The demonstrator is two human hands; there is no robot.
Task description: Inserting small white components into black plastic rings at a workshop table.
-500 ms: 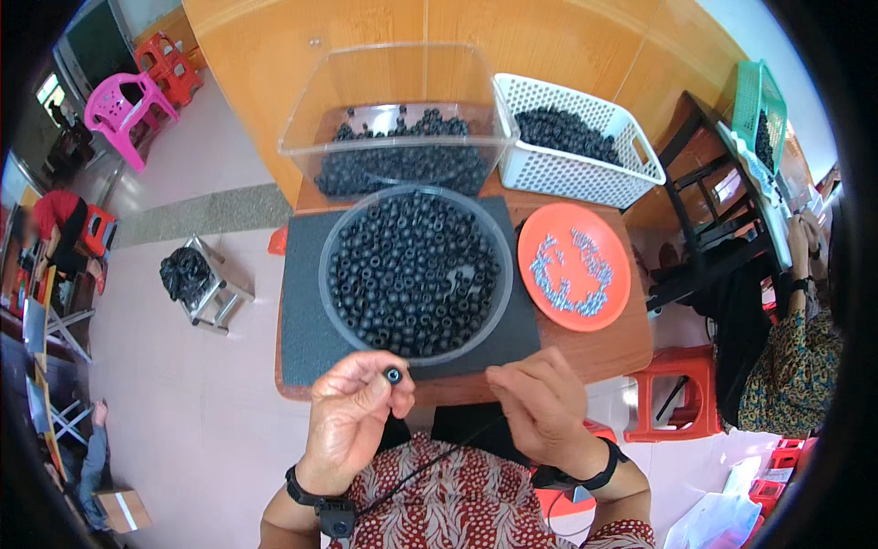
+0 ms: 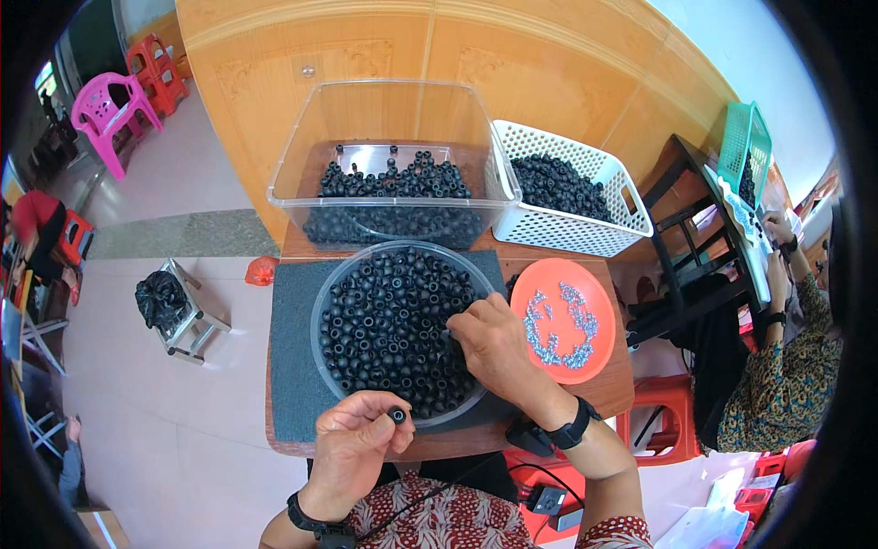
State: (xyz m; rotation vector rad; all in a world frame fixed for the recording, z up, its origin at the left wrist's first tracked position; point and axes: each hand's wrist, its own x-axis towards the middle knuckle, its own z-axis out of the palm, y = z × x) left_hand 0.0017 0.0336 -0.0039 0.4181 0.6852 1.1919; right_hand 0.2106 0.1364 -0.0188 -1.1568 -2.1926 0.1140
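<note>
My left hand [image 2: 355, 446] is closed around a small black ring-shaped part [image 2: 397, 415], held at the near rim of a round clear bowl [image 2: 317, 316]. The bowl is full of the same black rings [image 2: 389, 320]. My right hand [image 2: 498, 346] reaches into the bowl's right side, fingertips down among the rings; whether it holds one is hidden. An orange plate [image 2: 598, 361] with several small silvery metal pieces [image 2: 558, 325] lies just right of that hand. All of this rests on a dark grey mat [image 2: 291, 348] on a small wooden table.
Behind the bowl stands a clear plastic tub [image 2: 302, 174] with black rings, and a white basket [image 2: 585, 233] of them to its right. Another person [image 2: 777, 366] sits at a dark table on the right. A small stool with a black bag [image 2: 165, 302] is on the left floor.
My right hand has moved from beside my left hand, near my body, forward into the right side of the bowl. My left hand still holds the black ring in about the same place.
</note>
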